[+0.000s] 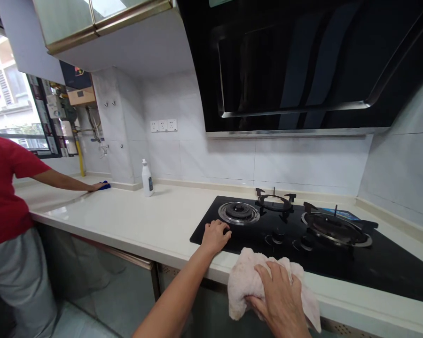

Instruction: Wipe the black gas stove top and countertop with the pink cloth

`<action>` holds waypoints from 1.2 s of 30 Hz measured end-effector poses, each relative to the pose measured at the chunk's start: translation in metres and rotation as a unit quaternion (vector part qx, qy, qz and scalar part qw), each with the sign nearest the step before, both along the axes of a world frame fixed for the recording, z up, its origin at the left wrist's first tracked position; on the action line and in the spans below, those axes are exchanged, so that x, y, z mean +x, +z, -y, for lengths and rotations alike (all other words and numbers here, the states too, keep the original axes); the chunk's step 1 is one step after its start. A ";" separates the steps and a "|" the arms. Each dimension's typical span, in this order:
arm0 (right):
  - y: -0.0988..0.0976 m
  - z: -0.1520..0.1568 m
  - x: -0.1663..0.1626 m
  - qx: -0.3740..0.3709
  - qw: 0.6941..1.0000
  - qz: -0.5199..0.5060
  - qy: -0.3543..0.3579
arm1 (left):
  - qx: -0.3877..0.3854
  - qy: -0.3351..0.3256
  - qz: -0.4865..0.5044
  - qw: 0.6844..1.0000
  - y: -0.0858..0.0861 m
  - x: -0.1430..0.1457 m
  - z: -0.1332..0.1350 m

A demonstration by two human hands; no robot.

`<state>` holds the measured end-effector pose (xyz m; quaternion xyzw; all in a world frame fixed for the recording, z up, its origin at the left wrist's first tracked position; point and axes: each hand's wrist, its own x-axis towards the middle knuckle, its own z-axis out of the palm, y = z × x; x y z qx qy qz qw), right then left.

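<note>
My right hand (280,295) grips a pale pink cloth (245,277), bunched up in front of the cooktop's front edge. The thumb tucks under the folds, and the other fingers lie over the top. To the left, my left hand (216,236) rests on the front left part of the black gas cooktop (246,239), with fingers slightly bent and nothing visible in them. Just beyond it is the left burner (238,212), bare of its support. A black pan support (275,202) stands at the back of the cooktop. The right burner (336,227) has its support around it.
A white bottle (147,180) stands on the pale countertop (172,206) by the wall. At the far left, a person in a red shirt (7,188) presses a blue cloth (105,185) on the counter. A black range hood (285,70) overhangs the cooktop. Two knobs (278,236) face me.
</note>
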<state>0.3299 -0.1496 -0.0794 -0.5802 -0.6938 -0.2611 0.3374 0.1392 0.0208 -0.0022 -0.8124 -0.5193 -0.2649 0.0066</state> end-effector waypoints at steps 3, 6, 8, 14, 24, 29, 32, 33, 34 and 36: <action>0.002 0.001 0.000 0.005 1.000 -0.006 0.007 | -0.001 -0.002 0.000 1.000 0.001 0.000 0.000; 0.002 -0.001 0.004 0.002 1.000 0.006 0.014 | -0.003 -0.003 0.001 1.000 0.001 0.000 0.001; 0.000 -0.004 0.009 0.001 1.000 0.014 0.024 | -0.004 -0.003 0.002 1.000 0.001 -0.001 0.001; -0.010 -0.010 0.032 0.006 0.997 0.062 0.050 | -0.009 -0.003 0.004 1.000 0.000 -0.001 0.001; -0.033 0.008 0.116 -0.052 0.996 0.069 0.014 | -0.018 -0.004 0.007 1.000 0.001 -0.001 0.003; -0.041 0.022 0.180 -0.113 0.993 0.013 0.021 | -0.019 -0.002 0.008 1.000 0.000 0.000 0.003; -0.033 0.026 0.196 -0.159 0.982 -0.074 0.065 | -0.017 -0.001 0.008 1.000 0.000 0.001 0.002; -0.027 0.026 0.196 -0.169 0.976 -0.115 0.080 | -0.015 -0.001 0.008 1.000 0.000 0.001 0.002; -0.021 0.026 0.193 -0.175 0.967 -0.160 0.089 | -0.014 -0.002 0.008 1.000 0.000 0.001 0.002; -0.006 0.025 0.183 -0.173 0.949 -0.247 0.093 | -0.011 -0.002 0.007 1.000 0.000 0.001 0.001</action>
